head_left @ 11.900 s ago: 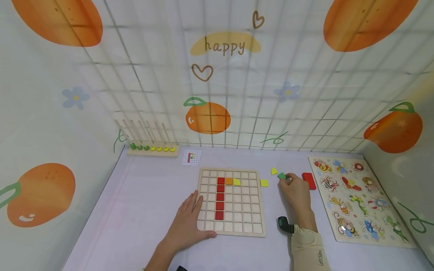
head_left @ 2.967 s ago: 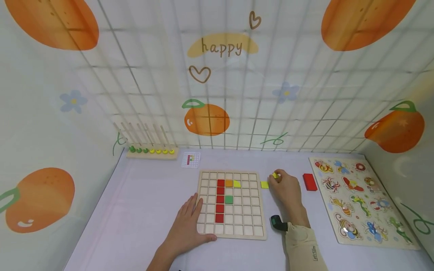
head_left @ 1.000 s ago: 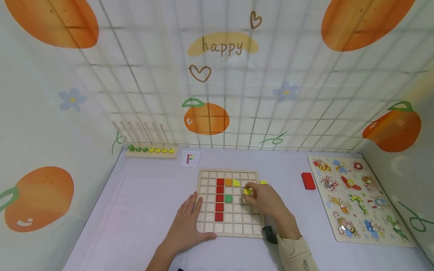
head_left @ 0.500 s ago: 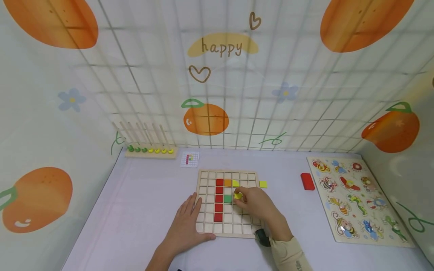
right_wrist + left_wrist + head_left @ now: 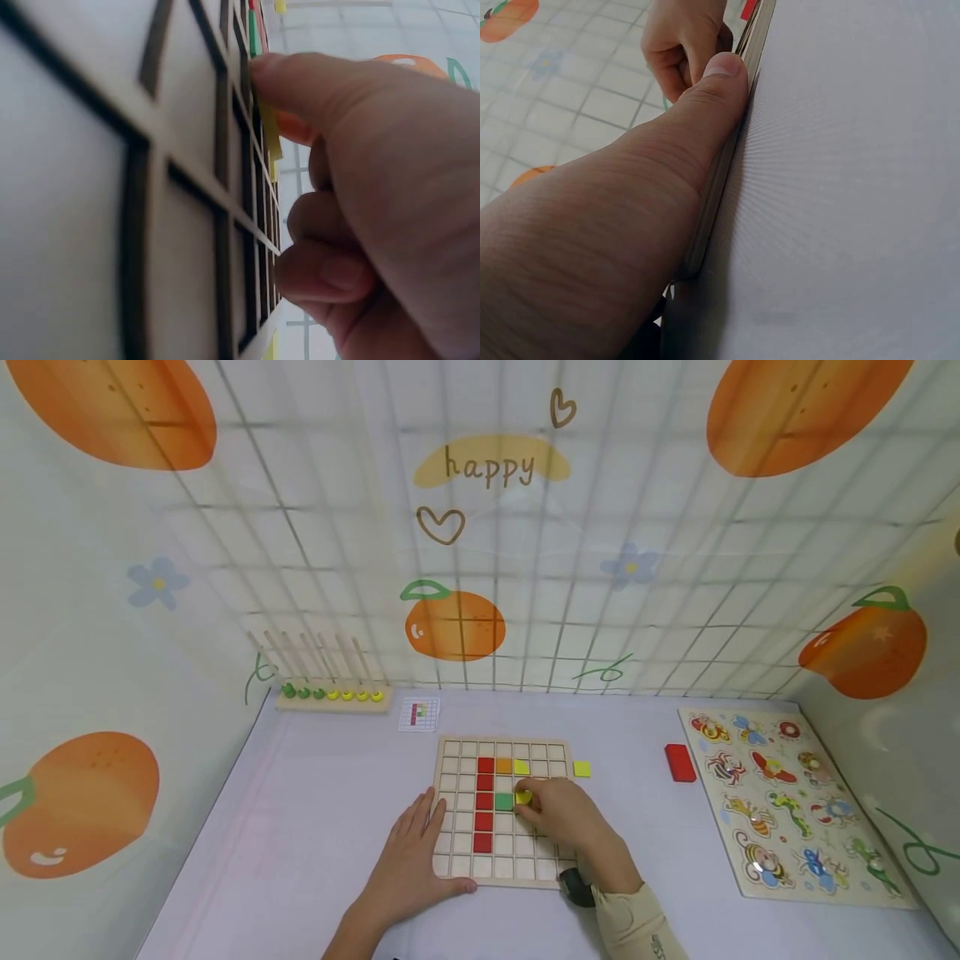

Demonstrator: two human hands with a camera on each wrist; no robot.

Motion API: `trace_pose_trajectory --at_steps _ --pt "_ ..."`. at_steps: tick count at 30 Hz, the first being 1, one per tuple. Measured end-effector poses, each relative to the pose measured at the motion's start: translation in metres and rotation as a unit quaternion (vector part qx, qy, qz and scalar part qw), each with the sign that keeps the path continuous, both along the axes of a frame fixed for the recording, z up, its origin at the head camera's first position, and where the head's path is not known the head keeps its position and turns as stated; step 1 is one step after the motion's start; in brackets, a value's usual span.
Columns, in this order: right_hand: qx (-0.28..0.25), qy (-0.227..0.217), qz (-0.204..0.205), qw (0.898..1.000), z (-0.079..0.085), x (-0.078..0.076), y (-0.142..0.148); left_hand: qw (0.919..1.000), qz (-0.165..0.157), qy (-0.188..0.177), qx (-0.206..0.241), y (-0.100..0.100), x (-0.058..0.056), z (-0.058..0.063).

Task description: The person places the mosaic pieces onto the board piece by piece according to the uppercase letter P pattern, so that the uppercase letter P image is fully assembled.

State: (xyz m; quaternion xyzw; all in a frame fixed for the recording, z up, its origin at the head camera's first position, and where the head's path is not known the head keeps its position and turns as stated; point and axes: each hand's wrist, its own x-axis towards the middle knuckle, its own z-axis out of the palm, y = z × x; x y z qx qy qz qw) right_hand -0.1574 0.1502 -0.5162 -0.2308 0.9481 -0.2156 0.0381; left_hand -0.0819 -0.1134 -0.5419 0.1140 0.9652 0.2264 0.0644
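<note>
A wooden grid board [image 5: 547,868] lies on the table. Down it runs a column of red tiles [image 5: 483,821], with an orange tile [image 5: 504,766] and a yellow tile with a cut corner [image 5: 521,767] beside the top one. My right hand [image 5: 570,814] pinches another yellow tile [image 5: 523,797] between thumb and index finger, at the cell just right of the green tile [image 5: 504,802]. In the right wrist view this yellow tile [image 5: 270,131] stands tilted at the grid, partly hidden by the thumb. My left hand [image 5: 412,852] rests with straight fingers along the board's left edge, thumb at its near edge.
One loose yellow square [image 5: 582,769] lies right of the board, and a red block [image 5: 680,762] farther right. An insect puzzle board [image 5: 795,810] fills the right side. Behind stand a pattern card [image 5: 419,714] and a bead rack [image 5: 333,706] with upright pegs.
The green tile went from my right hand into the grid. That hand then picked the yellow tile off the table and carried it left to the cell beside the green one. My left hand stayed put.
</note>
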Motion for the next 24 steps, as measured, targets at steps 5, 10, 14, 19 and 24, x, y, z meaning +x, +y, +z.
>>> trace_pose_trajectory --at_steps 5,10,14,19,24 --pt "-0.008 -0.003 -0.005 1.000 0.0005 -0.0003 -0.0004 1.0000 -0.001 0.006 0.001 -0.0004 -0.0006 0.0001" --pt "-0.008 -0.017 -0.013 1.000 0.0018 0.0007 -0.0005 1.0000 0.002 -0.001 -0.001 -0.0002 -0.0005 -0.0018" --pt "-0.007 -0.026 -0.019 0.999 0.0030 0.0011 -0.0005 1.0000 0.003 -0.002 0.003 0.0002 -0.0007 -0.0018" --pt "-0.003 -0.016 -0.022 1.000 0.0025 0.0006 -0.0009 1.0000 0.003 0.001 0.002 0.0006 -0.0010 -0.0006" --pt "-0.011 -0.010 -0.023 1.000 -0.0001 0.0004 -0.0007 1.0000 0.002 -0.003 0.002 0.0004 -0.0003 -0.0010"
